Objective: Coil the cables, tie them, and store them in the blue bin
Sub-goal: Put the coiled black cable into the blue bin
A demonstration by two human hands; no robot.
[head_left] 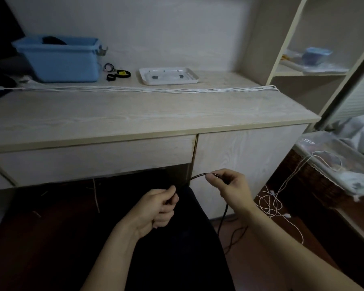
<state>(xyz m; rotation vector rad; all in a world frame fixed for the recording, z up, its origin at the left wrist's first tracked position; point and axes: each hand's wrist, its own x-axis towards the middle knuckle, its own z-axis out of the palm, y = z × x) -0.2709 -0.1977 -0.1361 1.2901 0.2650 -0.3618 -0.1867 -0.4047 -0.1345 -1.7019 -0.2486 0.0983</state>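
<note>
Fingers of the right hand [229,187] are pinching a black cable [198,176], which is arching left toward the left hand [159,206], whose fingers are curling closed around it. Below the right hand the cable is hanging to the floor. On the desk [135,114], white cables [147,89] are lying stretched before the blue bin [61,61].
</note>
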